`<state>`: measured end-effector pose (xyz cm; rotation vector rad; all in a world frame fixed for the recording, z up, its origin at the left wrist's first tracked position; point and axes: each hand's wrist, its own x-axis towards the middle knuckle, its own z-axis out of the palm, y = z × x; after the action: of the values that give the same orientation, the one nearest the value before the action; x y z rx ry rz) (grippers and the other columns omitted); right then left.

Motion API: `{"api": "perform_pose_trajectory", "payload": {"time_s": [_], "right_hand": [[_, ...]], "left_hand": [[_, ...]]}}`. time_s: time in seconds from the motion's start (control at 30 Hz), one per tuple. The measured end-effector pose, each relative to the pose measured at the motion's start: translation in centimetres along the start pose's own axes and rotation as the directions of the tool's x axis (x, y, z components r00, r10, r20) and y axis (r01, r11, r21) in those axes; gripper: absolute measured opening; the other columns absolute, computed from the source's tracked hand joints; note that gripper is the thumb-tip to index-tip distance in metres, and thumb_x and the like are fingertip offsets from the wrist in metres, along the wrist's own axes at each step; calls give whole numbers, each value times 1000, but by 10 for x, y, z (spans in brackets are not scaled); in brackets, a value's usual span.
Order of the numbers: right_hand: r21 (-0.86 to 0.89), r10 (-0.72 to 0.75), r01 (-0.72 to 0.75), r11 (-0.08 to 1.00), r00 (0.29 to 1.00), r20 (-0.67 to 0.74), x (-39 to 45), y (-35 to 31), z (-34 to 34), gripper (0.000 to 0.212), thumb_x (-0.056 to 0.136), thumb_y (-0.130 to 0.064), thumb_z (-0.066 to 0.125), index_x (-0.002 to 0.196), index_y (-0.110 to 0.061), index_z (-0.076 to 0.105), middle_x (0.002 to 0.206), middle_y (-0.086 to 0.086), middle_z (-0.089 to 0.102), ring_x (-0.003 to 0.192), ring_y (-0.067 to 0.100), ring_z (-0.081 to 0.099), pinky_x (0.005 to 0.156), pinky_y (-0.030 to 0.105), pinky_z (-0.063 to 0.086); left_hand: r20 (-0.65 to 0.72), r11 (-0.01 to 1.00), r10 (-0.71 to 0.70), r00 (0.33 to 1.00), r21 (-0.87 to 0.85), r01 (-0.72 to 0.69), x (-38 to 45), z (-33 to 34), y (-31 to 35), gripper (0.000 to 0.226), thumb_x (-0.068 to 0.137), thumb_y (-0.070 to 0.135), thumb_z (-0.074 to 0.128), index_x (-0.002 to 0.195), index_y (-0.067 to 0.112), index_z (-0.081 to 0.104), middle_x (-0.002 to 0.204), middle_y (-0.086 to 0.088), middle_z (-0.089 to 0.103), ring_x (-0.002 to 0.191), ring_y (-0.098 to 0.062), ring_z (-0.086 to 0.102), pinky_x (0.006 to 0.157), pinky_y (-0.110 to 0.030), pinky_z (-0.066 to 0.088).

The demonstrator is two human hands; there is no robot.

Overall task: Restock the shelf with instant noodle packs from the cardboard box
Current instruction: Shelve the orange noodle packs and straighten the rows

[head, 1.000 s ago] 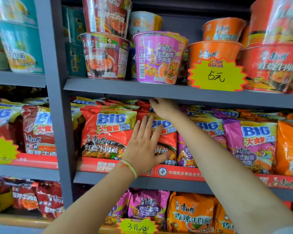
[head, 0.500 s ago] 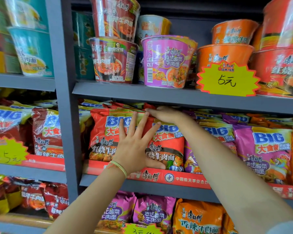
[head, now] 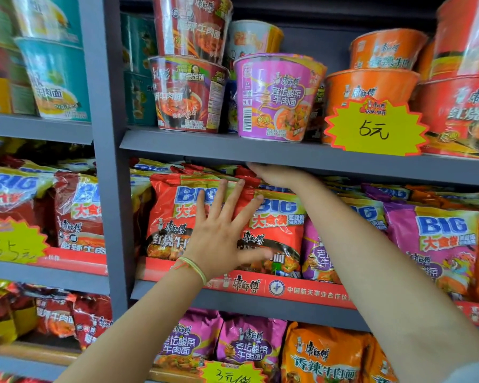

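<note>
Two red noodle packs upright, left hand flat against them, right hand above.

Two glossy red plastic instant noodle packs stand upright, side by side and touching, at the front of the grey metal shelf, behind its red paper edge strip. The left red pack bears a blue "BIG" mark and a noodle-bowl picture; its right part is covered. The right red pack carries the same print and abuts a purple plastic noodle pack on its right. More red packs lie stacked flat behind, up to the shelf board above.
</note>
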<state>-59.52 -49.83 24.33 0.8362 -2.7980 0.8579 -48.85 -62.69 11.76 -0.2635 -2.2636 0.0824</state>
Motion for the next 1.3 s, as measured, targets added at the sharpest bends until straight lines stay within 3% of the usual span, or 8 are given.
{"api": "perform_pose_trajectory", "payload": {"time_s": [0.07, 0.17, 0.3, 0.4, 0.77, 0.9, 1.03, 1.3], "right_hand": [[58, -92, 100, 993, 987, -131, -13, -5, 0, 41, 105, -45, 38, 137, -22, 50, 143, 2, 52, 127, 19, 48, 109, 29, 33], [-314, -226, 115, 942, 911, -344, -41, -1, 22, 32, 104, -41, 39, 104, -18, 60, 115, 7, 65, 108, 29, 60, 88, 36, 46], [-508, -325, 83, 857, 852, -410, -60, 9, 50, 21, 98, -25, 45, 102, -11, 60, 107, 9, 63, 102, 33, 61, 87, 42, 44], [-415, -282, 95, 905, 865, -415, -49, 14, 44, 18, 97, -26, 53, 98, -12, 64, 108, 9, 58, 110, 31, 53, 95, 42, 39], [-147, -177, 139, 979, 941, -289, -46, 13, 32, 23, 105, -28, 43, 95, -9, 51, 92, 13, 61, 88, 31, 57, 71, 38, 40], [-136, -191, 156, 978, 932, -306, -41, 12, 31, 38, 102, -35, 49, 81, -5, 57, 75, 9, 60, 75, 29, 58, 65, 40, 43], [-74, -244, 233, 970, 907, -343, -29, -4, 37, 26, 99, -25, 55, 89, -5, 69, 90, 10, 71, 84, 27, 63, 75, 37, 49], [176, -113, 135, 975, 985, -130, -14, -30, 42, 28, 83, -34, 79, 101, -15, 70, 86, -6, 61, 85, 14, 59, 68, 24, 43]], "left_hand": [[-160, 995, -66, 985, -82, 53, -5, -4, -11, 71, 93, 67, 43, 147, 21, 44, 153, -11, 38, 141, -36, 33, 111, -59, 27], [-374, 974, -225, 900, -111, 198, -12, -4, -37, 35, 95, 30, 52, 121, 6, 60, 123, -19, 55, 107, -38, 53, 90, -50, 42], [-247, 974, -212, 945, 29, 226, -7, 4, -46, 42, 96, 39, 43, 124, 13, 59, 125, -16, 56, 120, -40, 51, 108, -59, 27], [-94, 961, -266, 959, 53, 272, -3, 7, -46, 54, 94, 56, 36, 136, 25, 51, 139, -14, 48, 143, -38, 29, 111, -70, 2], [102, 959, -284, 953, 40, 282, -2, 6, -50, 68, 90, 75, 6, 153, 50, 2, 166, -3, -6, 150, -39, -14, 114, -67, -10], [23, 932, -358, 933, -45, 359, 3, -6, -55, 55, 100, 51, 15, 150, 35, 30, 156, -8, 34, 148, -33, 17, 117, -63, -3], [-73, 932, -359, 931, -91, 352, 24, -20, -72, 35, 95, 25, 41, 121, 11, 61, 116, -15, 62, 112, -39, 54, 107, -56, 33], [-29, 905, -385, 922, -208, 371, 33, -18, -76, 27, 98, 20, 45, 120, 11, 58, 120, -13, 62, 113, -34, 50, 96, -45, 36]]}}
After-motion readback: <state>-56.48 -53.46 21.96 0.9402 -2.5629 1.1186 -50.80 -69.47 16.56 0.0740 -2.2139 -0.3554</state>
